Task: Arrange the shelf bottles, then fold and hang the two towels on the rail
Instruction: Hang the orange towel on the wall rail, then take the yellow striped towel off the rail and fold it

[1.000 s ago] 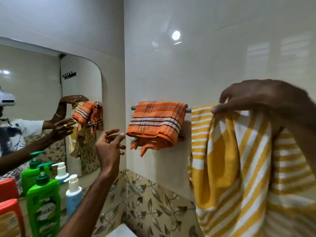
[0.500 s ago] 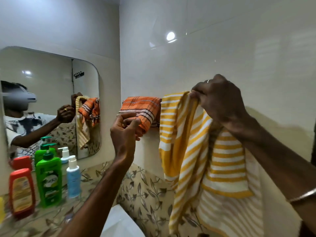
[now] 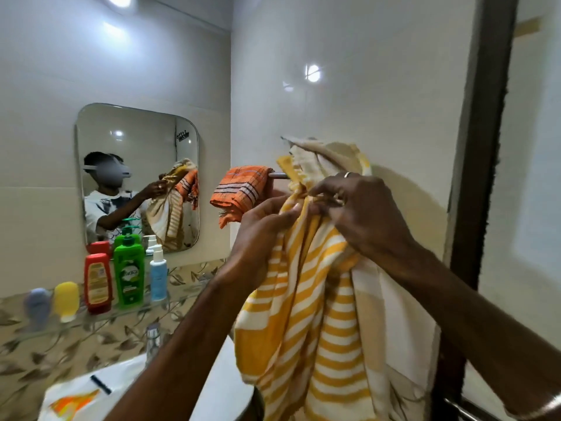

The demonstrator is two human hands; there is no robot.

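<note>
Both my left hand (image 3: 267,226) and right hand (image 3: 349,208) pinch the yellow towel (image 3: 318,314) bunched at the rail (image 3: 277,175); next, I'd spread it flat.

Both arms reach up and forward, and the hands meet close together. The left hand (image 3: 261,235) has its fingers curled, pinching the yellow striped towel (image 3: 306,299). The right hand (image 3: 358,208) bends at the wrist and pinches the same cloth beside it.
</note>
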